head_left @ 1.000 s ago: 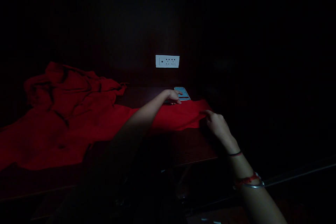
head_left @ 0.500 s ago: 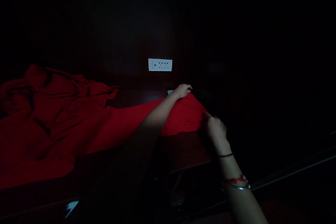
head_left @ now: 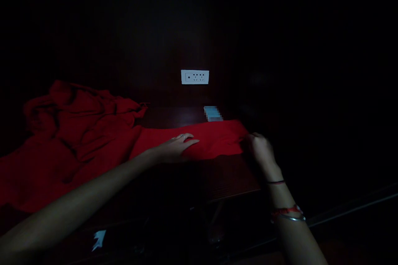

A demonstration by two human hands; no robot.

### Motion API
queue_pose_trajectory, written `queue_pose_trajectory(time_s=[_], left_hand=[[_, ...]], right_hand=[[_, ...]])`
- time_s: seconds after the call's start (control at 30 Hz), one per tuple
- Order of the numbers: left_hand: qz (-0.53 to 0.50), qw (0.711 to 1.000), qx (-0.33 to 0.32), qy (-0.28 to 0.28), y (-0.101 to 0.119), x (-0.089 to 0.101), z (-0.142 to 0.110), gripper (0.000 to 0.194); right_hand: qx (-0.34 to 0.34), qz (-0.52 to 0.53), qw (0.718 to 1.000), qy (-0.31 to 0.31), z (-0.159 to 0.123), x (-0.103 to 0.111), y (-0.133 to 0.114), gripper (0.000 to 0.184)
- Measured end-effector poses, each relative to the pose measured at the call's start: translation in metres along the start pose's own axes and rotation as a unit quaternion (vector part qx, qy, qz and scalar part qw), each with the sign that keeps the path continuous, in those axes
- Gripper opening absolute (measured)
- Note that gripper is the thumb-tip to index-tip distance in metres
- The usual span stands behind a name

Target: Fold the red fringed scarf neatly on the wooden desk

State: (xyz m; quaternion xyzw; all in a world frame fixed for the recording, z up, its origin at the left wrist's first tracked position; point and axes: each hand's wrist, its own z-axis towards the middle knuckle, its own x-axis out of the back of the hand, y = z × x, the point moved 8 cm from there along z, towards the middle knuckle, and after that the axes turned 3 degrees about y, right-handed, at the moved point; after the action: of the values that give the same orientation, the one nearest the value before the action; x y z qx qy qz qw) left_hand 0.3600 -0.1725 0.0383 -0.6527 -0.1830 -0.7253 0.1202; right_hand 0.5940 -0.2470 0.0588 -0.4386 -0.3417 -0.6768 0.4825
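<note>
A red cloth garment (head_left: 217, 134) lies across the dark table, bunched in folds at the left and drawn out into a long flat strip toward the right. My left hand (head_left: 175, 148) rests on the near edge of this strip, its fingers stretched out and the thumb apart. At the strip's right end, my right hand (head_left: 261, 150) is closed, gripping the cloth's edge; its fingertips are partly in shadow. Whether the strip is a sleeve or a leg I cannot tell.
Just behind the strip lies a phone (head_left: 213, 114), its screen blurred. A white wall socket (head_left: 195, 77) is set in the dark wall above. The wooden tabletop (head_left: 171, 115) has its front edge close to me. A small pale shape (head_left: 98, 240) shows at lower left. The surroundings are very dark.
My left hand went to the strip's far right corner, then came back left and nearer, onto the cloth. The phone was covered for a moment and shows again. My right hand stays at the strip's end.
</note>
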Motion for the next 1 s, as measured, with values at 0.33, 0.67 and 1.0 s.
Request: queue_pose_trajectory(time_s=[0.33,0.67,1.0], left_hand=[[0.132,0.988,0.082,0.008,-0.018,0.012,-0.062,0.042],[0.167,0.984,0.036,0.045,-0.011,0.029,-0.068,0.032],[0.166,0.984,0.048,-0.044,-0.007,0.001,-0.075,0.033]], right_hand=[[-0.128,0.001,0.991,-0.046,-0.012,-0.015,0.030,0.026],[-0.124,0.009,0.992,0.006,-0.017,0.004,0.021,0.036],[-0.158,-0.030,0.981,-0.106,-0.038,-0.011,0.020,0.031]])
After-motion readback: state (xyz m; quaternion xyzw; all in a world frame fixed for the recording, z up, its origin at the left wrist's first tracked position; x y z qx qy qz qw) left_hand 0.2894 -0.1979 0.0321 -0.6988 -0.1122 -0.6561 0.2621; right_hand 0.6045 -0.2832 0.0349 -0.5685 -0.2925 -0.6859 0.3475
